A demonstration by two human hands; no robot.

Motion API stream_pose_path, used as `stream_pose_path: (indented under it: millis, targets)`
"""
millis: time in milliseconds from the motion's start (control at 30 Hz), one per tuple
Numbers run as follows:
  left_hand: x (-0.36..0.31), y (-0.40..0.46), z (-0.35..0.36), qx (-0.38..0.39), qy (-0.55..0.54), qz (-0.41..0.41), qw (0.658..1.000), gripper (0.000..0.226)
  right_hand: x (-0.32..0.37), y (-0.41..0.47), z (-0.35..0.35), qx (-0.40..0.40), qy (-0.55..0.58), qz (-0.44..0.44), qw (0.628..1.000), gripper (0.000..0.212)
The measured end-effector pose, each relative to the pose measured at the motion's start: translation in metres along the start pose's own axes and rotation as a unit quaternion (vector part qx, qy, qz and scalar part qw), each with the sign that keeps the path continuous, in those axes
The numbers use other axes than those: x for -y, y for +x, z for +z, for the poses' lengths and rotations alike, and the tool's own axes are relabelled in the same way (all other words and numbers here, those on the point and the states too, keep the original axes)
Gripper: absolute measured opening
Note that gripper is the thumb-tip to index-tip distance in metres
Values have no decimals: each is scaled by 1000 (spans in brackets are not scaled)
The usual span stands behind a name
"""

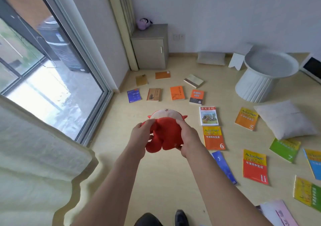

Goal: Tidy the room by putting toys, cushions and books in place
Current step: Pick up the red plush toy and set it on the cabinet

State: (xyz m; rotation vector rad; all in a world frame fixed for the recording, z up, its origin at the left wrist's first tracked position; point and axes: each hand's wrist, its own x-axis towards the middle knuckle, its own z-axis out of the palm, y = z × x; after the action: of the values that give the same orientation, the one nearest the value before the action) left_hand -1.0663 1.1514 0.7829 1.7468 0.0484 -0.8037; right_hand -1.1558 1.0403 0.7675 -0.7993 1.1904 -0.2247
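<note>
A red plush toy (165, 133) with a pale face hangs above the floor in the middle of the view. My left hand (141, 136) grips its left side and my right hand (188, 138) grips its right side. A purple plush toy (143, 23) sits on top of a grey cabinet (150, 51) at the back wall. Several books lie scattered over the floor, among them an orange book (177, 93), a blue one (133, 95) and a red and yellow one (214, 138). A grey cushion (284, 118) lies on the floor at the right, another cushion (211, 58) by the back wall.
A white round side table (258, 83) stands at the back right. A glass sliding door (52, 65) fills the left side, with a pale curtain (34, 156) in front at the lower left. My shoes (180, 218) show at the bottom edge.
</note>
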Motion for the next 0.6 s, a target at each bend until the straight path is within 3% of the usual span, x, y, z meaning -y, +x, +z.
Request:
stream_pose_path:
  millis: [100,300,400,600]
  targets:
    - [-37,34,8,-7,-3,16,1000,34,42,31,21,12,-5,4,1000,57]
    - [-85,131,25,2,30,8,1000,32,113,112,67,21,1,31,999,62]
    - [-120,196,38,1,25,2,1000,31,157,153,93,19,-12,40,999,42]
    - [-208,309,100,41,-8,3,999,38,263,228,122,-20,12,25,999,36]
